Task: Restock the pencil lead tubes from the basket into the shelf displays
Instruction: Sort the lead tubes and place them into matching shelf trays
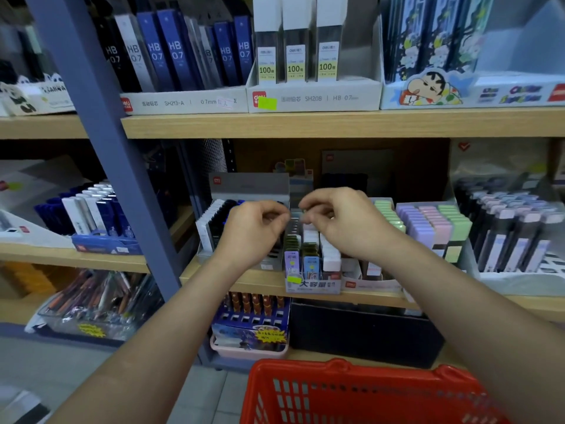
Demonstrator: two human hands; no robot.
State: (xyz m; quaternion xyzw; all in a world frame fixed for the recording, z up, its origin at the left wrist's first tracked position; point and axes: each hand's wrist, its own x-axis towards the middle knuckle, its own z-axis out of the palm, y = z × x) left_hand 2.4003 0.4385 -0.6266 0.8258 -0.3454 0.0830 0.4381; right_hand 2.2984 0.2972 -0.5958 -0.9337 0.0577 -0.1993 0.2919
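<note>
A small display box of pencil lead tubes stands on the middle shelf, its rows capped in white, green and purple. Both my hands hover over its back rows. My left hand has its fingers curled at the tube tops; whether it holds one is hidden. My right hand pinches thumb and fingertips together on what looks like the top of a tube. The red basket sits low in front of me, and its inside is out of view.
A grey box of black and white tubes stands left of the display, with pastel tubes to its right. The upper shelf holds HB 0.7 lead boxes. A blue metal upright crosses on the left. Below are pens.
</note>
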